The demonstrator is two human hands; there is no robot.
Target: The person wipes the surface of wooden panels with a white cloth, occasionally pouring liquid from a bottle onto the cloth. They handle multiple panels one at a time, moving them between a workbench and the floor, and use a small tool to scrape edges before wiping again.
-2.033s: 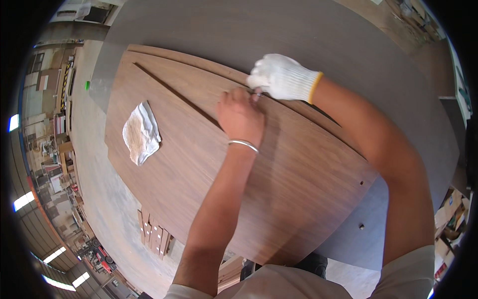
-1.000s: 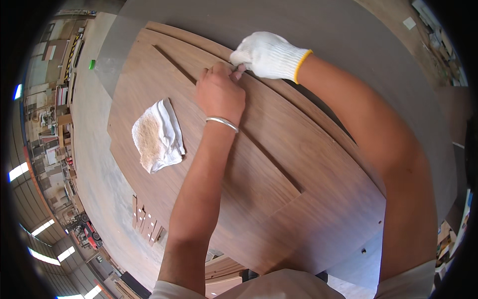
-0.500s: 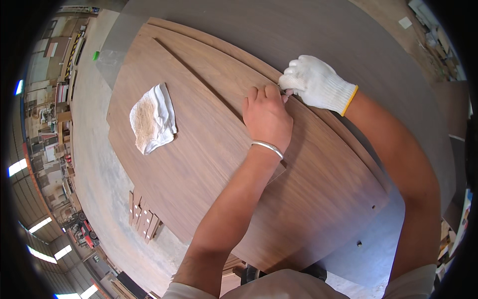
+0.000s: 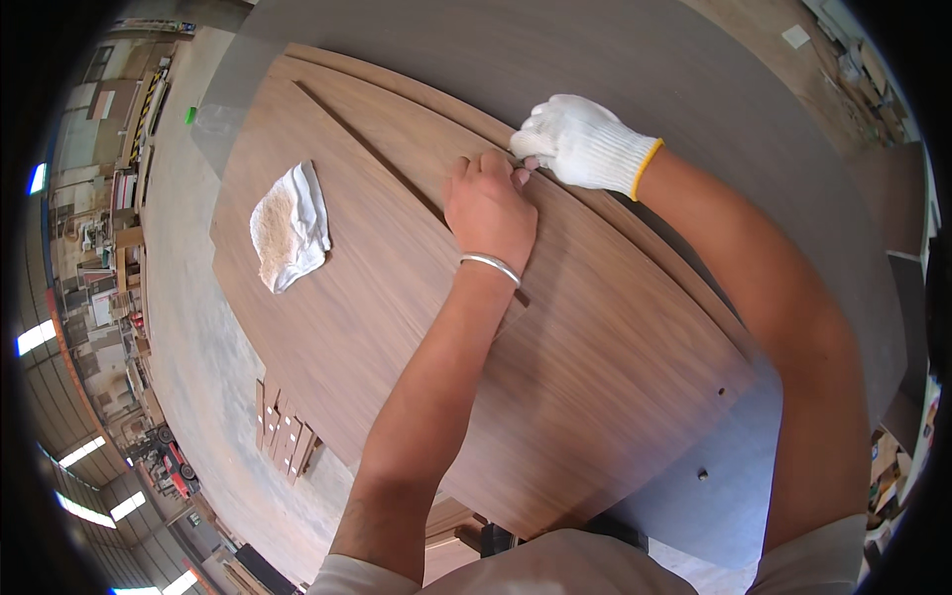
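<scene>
A brown wood-grain panel (image 4: pixel 595 327) lies before me, with a narrow raised wooden edge along its far right side. My left hand (image 4: pixel 493 208), bare and with a silver bangle at the wrist, rests on it with fingers curled. In a white knit glove with a yellow cuff, my right hand (image 4: pixel 580 144) is closed at that far edge. The fingertips of both hands almost meet there, and whatever they pinch is hidden. Left of my hands a dark narrow strip (image 4: pixel 372 154) runs across the panel. A white cloth (image 4: pixel 291 228) with a brown stain lies crumpled further left.
Beneath the panel spreads a larger dark grey surface (image 4: pixel 694 119). Two small round holes or fittings show near the front right. Several wooden strips (image 4: pixel 285 431) lie low on the left, over the concrete floor (image 4: pixel 198 297). A clear bottle with a green cap (image 4: pixel 190 115) is at far left.
Both hands have shifted left and a little farther away along the panel's far edge, staying close together. The whole view has also moved slightly.
</scene>
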